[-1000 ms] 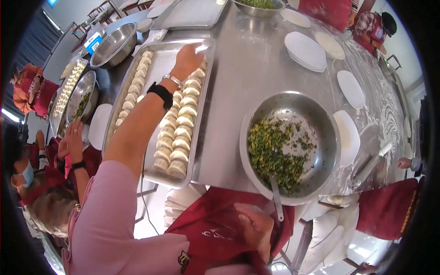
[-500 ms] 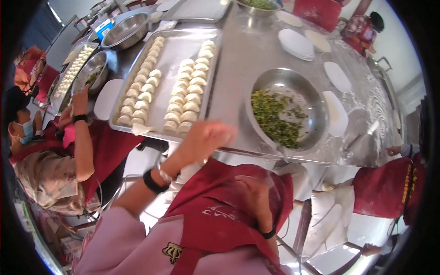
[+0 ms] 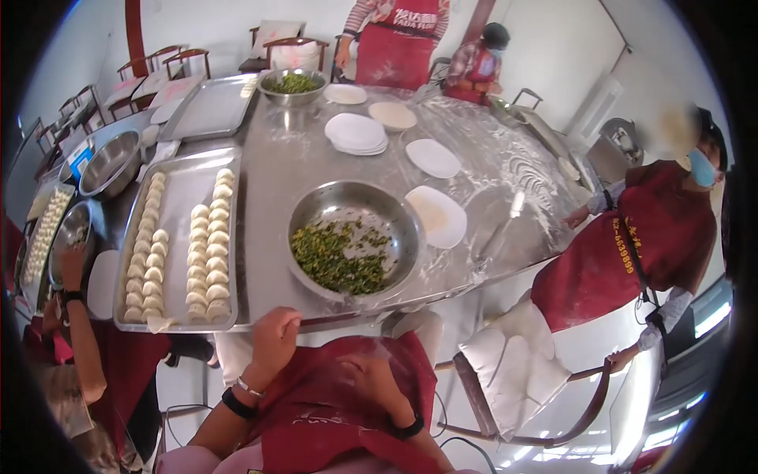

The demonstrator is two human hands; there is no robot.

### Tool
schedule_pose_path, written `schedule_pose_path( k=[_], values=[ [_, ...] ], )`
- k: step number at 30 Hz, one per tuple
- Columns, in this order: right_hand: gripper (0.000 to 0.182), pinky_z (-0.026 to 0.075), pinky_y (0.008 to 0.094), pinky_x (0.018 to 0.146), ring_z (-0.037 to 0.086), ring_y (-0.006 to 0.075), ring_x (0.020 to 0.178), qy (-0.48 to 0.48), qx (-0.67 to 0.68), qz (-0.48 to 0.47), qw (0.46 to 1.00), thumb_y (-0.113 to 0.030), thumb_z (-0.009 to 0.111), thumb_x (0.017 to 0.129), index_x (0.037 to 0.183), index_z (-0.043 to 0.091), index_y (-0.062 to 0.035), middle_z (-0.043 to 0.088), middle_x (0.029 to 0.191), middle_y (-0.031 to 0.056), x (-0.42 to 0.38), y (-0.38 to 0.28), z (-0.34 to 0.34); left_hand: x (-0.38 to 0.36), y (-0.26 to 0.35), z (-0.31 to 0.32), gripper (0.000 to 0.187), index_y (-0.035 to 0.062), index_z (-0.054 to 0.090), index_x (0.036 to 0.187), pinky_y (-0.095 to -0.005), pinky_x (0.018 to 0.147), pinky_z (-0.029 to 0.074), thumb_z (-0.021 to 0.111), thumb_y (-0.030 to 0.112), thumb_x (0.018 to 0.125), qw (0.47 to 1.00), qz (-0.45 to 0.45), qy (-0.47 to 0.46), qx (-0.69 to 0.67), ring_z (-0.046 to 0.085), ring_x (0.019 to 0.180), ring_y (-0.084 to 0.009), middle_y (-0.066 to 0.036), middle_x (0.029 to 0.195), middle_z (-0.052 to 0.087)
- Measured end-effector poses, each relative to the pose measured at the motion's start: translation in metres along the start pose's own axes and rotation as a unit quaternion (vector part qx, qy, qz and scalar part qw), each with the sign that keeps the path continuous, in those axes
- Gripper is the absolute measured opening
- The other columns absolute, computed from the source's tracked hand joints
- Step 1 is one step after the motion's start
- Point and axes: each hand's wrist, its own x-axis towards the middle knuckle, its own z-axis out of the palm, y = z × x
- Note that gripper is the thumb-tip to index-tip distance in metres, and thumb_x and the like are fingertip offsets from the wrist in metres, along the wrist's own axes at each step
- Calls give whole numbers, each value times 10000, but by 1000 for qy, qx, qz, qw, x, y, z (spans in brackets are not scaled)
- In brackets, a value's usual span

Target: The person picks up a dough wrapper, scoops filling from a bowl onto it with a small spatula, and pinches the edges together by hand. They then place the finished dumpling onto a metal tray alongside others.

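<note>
My left hand (image 3: pixel 276 330) hovers by the table's front edge, just right of the tray's near corner. Its fingers are curled into a loose fist and no object shows in them. Low in front of my red apron (image 3: pixel 316 430), my right hand (image 3: pixel 369 373) rests against the cloth; its fingers blend into the apron and are hard to make out. Rows of pale dumplings (image 3: pixel 208 265) stand on the metal tray (image 3: pixel 175 217). Right of the tray, a large steel bowl (image 3: pixel 405 265) holds chopped green filling (image 3: pixel 335 257). Neither hand touches the tray or the bowl.
White plates (image 3: pixel 355 133) lie across the floury steel table (image 3: pixel 268 170). A second tray (image 3: pixel 207 109) and another bowl of greens (image 3: pixel 292 85) stand farther back. A person in a red apron (image 3: pixel 616 237) grips a chair (image 3: pixel 505 371) at right; another person's hand (image 3: pixel 73 265) works at left.
The view has turned right and up, bringing more of the room and the person at right into sight. My left hand has drawn back from above the tray's edge toward my body.
</note>
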Motion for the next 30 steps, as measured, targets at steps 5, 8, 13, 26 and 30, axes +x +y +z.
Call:
schedule_pose_path(
  k=[5,8,13,26,30],
  values=[
    [163,542,364,737,708,296,842,89,23,93,991,-121,645,891,1003,734,-42,722,949,164,6,8,-48,34,-30,20,94,32,683,902,-441,700,502,627,45,828,988,55,69,124,624,807,-353,-137,870,632],
    [170,538,337,733,709,254,798,141,18,158,977,-144,659,890,1004,743,-50,728,876,147,14,18,-76,38,-28,29,75,38,674,873,-439,655,477,637,52,810,971,84,90,207,592,744,-337,-122,813,580],
    [189,531,320,729,700,200,780,286,24,136,948,-151,644,888,976,744,-17,737,857,132,58,28,-126,39,-28,34,82,41,668,889,-450,647,438,635,85,828,952,119,96,265,563,752,-321,-114,809,548],
    [303,470,453,964,613,385,1091,295,-216,-32,930,-161,647,867,1132,660,-14,678,1127,204,237,113,-177,38,-32,39,62,44,574,787,-472,631,408,628,45,817,943,101,72,309,547,747,-330,-104,787,539],
    [426,400,496,1047,493,394,1283,185,-282,4,942,-234,601,901,1262,551,-14,578,1302,224,274,160,-172,39,-22,47,109,48,519,746,-489,628,397,609,32,805,948,79,86,297,542,756,-354,-114,798,546]
  ],
)
